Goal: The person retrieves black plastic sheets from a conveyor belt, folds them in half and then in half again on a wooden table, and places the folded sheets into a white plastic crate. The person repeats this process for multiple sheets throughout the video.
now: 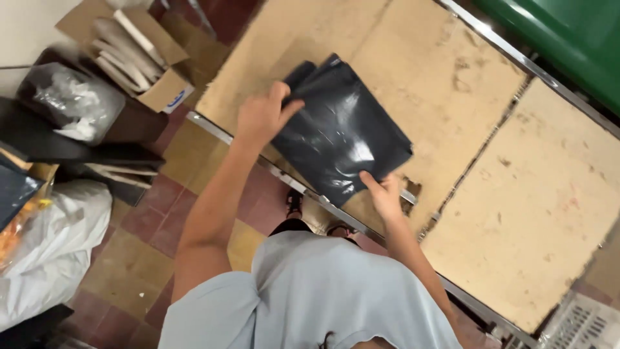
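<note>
A person in a light blue shirt (303, 297) stands at the near edge of a worn table (516, 194) and handles a glossy black bag (339, 132), seen from above. The bag lies flat on the bare board close to that near edge, its lower corner just reaching the metal rim (284, 174). The left hand (261, 116) rests on the bag's upper left corner, thumb out over the plastic and fingers curled at its edge, apparently pinching a fold, though the fingertips are hidden. The right hand (385, 194) presses down on the bag's lower right corner, fingers close together and flat, near a ragged hole (411, 189) in the board.

The risk, on this view, lies at the edge. The plastic looks slick, and with one corner already at the rim a pull from either hand could slide the bag off toward the tiled floor (148, 226). The torn board beside the right hand might also snag or puncture the thin film if the bag is dragged across it.

Left of the table, well apart from the bag, stand an open cardboard box (139, 55) of folded sheets, a clear sack (71, 103) and a white sack (51, 252).
</note>
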